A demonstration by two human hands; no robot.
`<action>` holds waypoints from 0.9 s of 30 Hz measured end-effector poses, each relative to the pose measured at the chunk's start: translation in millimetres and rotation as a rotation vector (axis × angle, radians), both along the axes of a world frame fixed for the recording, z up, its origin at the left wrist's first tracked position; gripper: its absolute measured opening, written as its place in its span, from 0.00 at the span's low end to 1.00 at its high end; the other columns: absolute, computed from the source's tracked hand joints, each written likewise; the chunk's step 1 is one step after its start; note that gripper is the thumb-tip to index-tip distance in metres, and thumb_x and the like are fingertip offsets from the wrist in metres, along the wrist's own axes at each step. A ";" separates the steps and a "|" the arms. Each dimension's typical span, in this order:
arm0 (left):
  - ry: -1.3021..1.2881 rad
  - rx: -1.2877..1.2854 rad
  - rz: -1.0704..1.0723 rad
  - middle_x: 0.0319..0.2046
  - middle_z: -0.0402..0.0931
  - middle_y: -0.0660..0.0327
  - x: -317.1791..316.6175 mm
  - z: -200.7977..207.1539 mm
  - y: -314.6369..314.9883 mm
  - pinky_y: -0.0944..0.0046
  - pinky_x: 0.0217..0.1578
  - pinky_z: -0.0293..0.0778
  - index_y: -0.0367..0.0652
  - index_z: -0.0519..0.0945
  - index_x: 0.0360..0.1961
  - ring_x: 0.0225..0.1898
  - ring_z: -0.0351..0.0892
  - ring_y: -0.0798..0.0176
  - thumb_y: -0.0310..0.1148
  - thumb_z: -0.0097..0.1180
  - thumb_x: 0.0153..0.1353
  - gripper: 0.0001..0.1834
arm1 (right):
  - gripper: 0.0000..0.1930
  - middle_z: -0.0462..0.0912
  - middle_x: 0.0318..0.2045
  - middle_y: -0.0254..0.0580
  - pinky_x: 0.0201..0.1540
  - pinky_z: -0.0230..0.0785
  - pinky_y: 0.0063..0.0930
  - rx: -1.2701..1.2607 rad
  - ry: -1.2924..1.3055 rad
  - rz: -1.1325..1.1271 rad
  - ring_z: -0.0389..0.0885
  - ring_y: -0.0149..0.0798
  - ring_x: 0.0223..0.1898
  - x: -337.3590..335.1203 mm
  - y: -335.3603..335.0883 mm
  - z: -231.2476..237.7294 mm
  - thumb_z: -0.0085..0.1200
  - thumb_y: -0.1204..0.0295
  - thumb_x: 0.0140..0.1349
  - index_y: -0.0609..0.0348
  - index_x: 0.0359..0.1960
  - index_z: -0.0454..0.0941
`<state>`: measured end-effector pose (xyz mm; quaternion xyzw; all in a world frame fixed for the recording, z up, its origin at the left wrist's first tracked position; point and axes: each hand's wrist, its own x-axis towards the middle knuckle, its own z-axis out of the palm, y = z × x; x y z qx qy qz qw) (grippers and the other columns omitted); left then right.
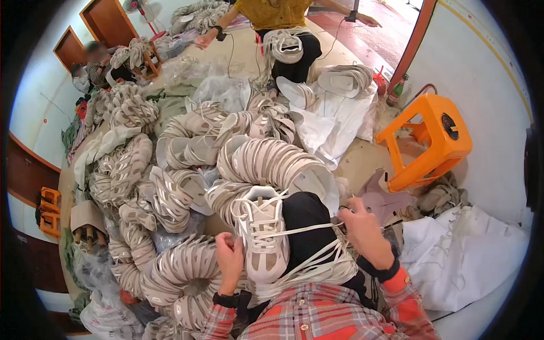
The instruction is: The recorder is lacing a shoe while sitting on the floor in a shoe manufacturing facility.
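Note:
A beige and white sneaker upper (263, 243) lies on my lap with its toe toward me, its pale lace crossed through several eyelets. At its left edge, my left hand (229, 262) is closed with fingers curled against the side. My right hand (365, 229), to the right of my knee, pinches a flat cream shoelace (311, 229). That lace runs taut from the eyelets to my fingers. A bundle of loose cream laces (326, 263) drapes over my dark trousers beside the upper. Another lace end loops at the upper's top left.
Curved stacks of shoe uppers (266, 161) cover the floor ahead and left. An orange plastic stool (428, 141) stands at right, above a white sack (464, 255). A person in a yellow top (272, 14) sits opposite, arms spread. Others sit far left.

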<state>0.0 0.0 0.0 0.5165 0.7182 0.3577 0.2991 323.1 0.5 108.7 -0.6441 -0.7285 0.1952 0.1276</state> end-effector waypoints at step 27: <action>-0.542 -0.753 -0.845 0.17 0.75 0.65 36.7 81.9 61.9 0.72 0.19 0.64 0.39 0.67 0.53 0.15 0.69 0.75 0.35 0.39 0.67 0.17 | 0.11 0.74 0.28 0.48 0.33 0.71 0.37 0.088 -0.090 0.276 0.77 0.46 0.30 -117.8 14.1 -39.7 0.55 0.76 0.42 0.64 0.31 0.74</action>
